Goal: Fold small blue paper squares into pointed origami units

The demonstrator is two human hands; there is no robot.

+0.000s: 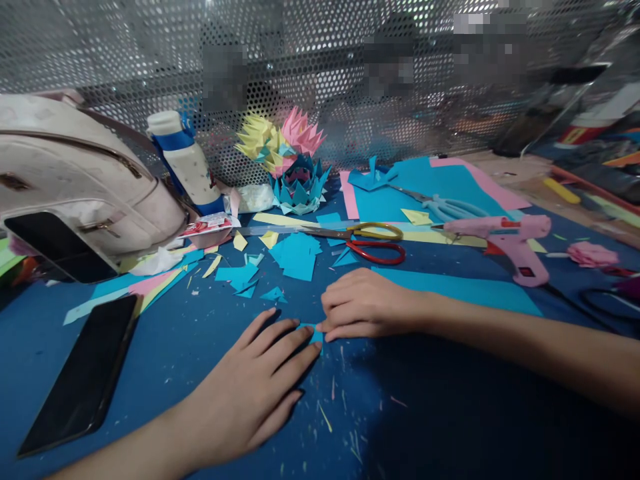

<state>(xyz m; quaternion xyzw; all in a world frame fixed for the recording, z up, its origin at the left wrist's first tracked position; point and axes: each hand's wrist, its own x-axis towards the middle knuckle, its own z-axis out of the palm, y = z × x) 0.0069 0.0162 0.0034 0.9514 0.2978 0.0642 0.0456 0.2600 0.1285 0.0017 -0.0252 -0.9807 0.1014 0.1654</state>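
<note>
A small piece of blue paper (317,337) lies on the table under my fingertips. My left hand (263,373) rests over it, palm down with the fingers spread, and covers part of the piece. At the paper's right edge, my right hand (367,307) has its fingers curled and pressed together at the tips, pinching or pressing the edge. Just beyond my hands are cut blue paper pieces (296,255) in a loose stack, with smaller scraps around. Scissors (377,243) with one yellow and one red handle lie behind my right hand.
A pink glue gun (520,240) stands at right with its cord. Folded paper flowers (300,183), a bottle (187,163) and a backpack (95,173) line the mesh wall (320,80). One phone (83,373) lies at left; another phone (60,247) leans upright. Light blue scissors (457,208) rest on paper sheets.
</note>
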